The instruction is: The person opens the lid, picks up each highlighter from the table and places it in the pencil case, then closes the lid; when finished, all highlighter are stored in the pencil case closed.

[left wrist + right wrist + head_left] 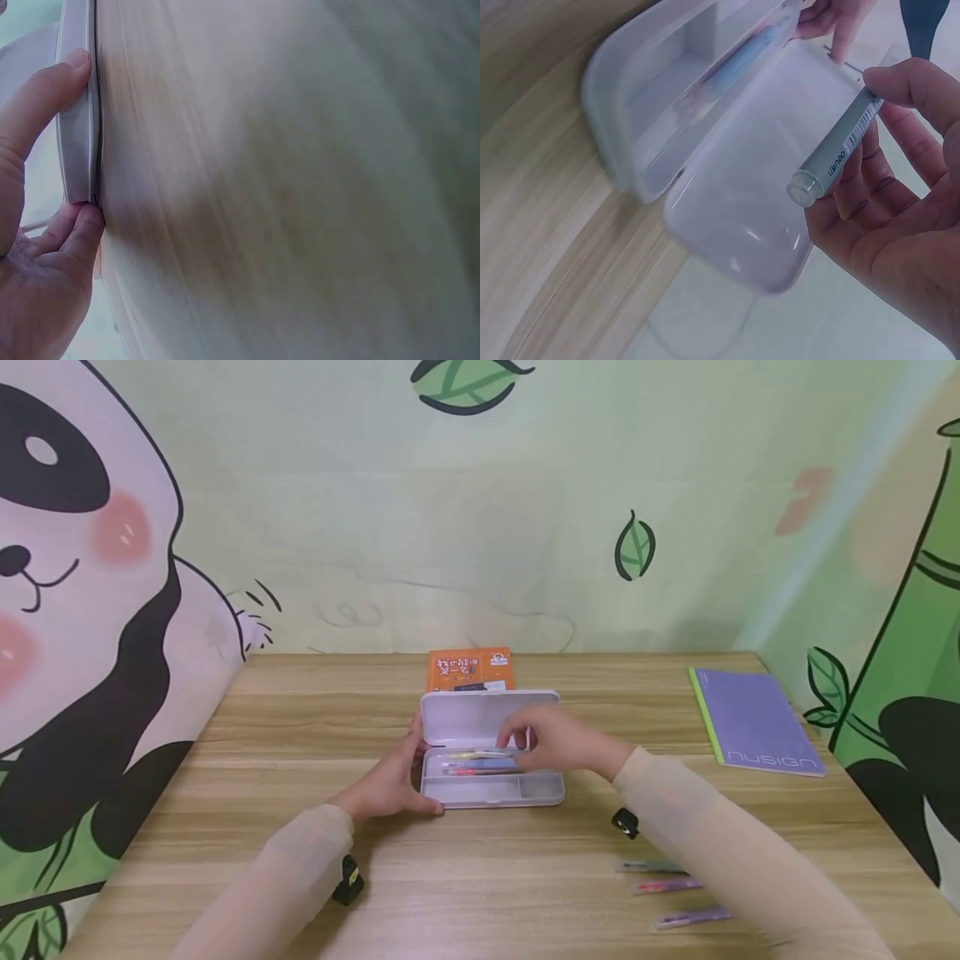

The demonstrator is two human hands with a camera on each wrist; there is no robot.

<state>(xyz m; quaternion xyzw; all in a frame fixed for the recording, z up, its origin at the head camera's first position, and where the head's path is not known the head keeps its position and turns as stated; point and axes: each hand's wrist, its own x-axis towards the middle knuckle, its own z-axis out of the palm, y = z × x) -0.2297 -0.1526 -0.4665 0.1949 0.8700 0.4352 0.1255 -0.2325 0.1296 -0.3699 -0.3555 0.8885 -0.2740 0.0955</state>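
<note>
Pale brown wood grain streaks the surface point(487, 877), and there's a whitish-lilac pencil case point(468, 791)! The marker point(832, 154): grey-green, dark lettering. At the far edge, an orange book point(453, 672) flashes white characters; by the far right corner, a purple notebook point(757, 718), lime green down its spine. Toward the near edge, a pinkish pen point(666, 886), a purple pen point(692, 917). Behind, pale green wall point(360, 510), black-and-white panda point(142, 452)!
</note>
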